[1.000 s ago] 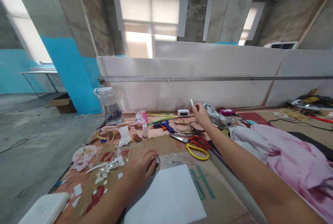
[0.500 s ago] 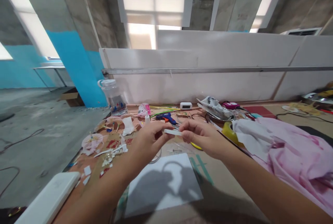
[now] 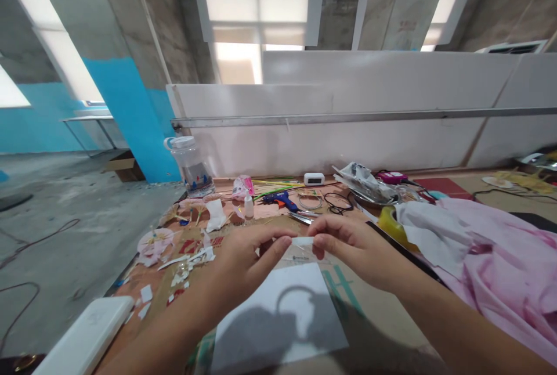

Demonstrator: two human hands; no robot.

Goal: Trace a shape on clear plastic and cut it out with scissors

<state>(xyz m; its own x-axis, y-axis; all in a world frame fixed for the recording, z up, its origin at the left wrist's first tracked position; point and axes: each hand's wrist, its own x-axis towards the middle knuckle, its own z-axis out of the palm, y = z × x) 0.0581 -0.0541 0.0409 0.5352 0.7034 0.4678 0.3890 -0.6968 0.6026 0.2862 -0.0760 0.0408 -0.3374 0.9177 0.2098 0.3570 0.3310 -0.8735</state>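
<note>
A small white strip [image 3: 302, 241] is stretched between my two hands, above the table. My left hand [image 3: 256, 253] pinches its left end between thumb and fingers. The right end is pinched by my right hand [image 3: 343, 241]. Below them a white sheet of paper [image 3: 278, 328] lies on brown cardboard [image 3: 383, 328], with the shadows of both hands on it. Just past the hands are scissors [image 3: 301, 218] and a blue glue gun [image 3: 282, 199].
Paper scraps [image 3: 191, 259] and a pink flower piece [image 3: 155, 245] lie at the left. A water bottle [image 3: 191, 169] stands at the back left, a white power bank [image 3: 87, 334] at the near left edge. Yellow tape [image 3: 394, 227] and pink cloth [image 3: 496, 253] are at the right.
Both hands have moved slightly down and towards me with the strip, which is now more level. The scissors behind them show more fully.
</note>
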